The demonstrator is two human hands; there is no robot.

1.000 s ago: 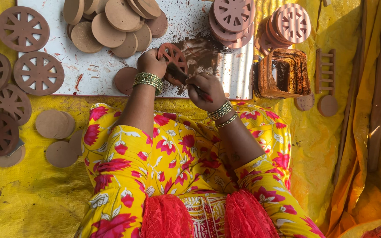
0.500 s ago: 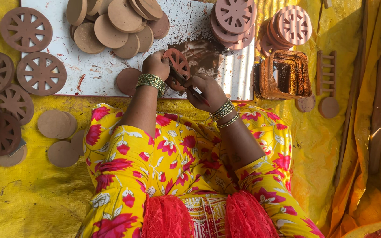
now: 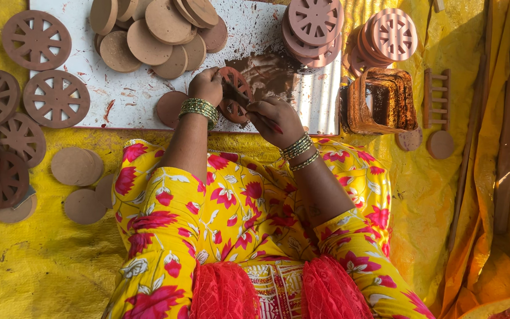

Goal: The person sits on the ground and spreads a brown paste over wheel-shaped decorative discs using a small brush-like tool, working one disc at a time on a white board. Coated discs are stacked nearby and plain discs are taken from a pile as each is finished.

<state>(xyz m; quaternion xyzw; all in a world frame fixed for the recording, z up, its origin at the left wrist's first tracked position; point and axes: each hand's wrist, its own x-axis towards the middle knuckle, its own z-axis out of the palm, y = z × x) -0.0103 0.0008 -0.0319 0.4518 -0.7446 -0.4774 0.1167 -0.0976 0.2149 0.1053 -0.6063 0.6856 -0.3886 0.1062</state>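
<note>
My left hand (image 3: 206, 86) grips the top edge of a brown clay wheel (image 3: 235, 100) with cut spokes, held upright over a white board (image 3: 131, 97). My right hand (image 3: 277, 120) is closed on a thin dark cutting tool (image 3: 236, 94) whose tip lies against the wheel's face. A plain clay disc (image 3: 169, 108) lies flat on the board just left of my left wrist. Both wrists wear stacked bangles, and my knees in yellow flowered cloth sit below.
Plain clay discs (image 3: 157, 29) are heaped at the board's top. Finished spoked wheels (image 3: 36, 40) lie at the left and are stacked (image 3: 315, 22) at the top right. A brown square container (image 3: 382, 101) stands to the right, on yellow sheeting (image 3: 42, 266).
The wheel and both hands stay in place over the board. The view has drifted slightly, so the wheels at the left sit a little lower and further right.
</note>
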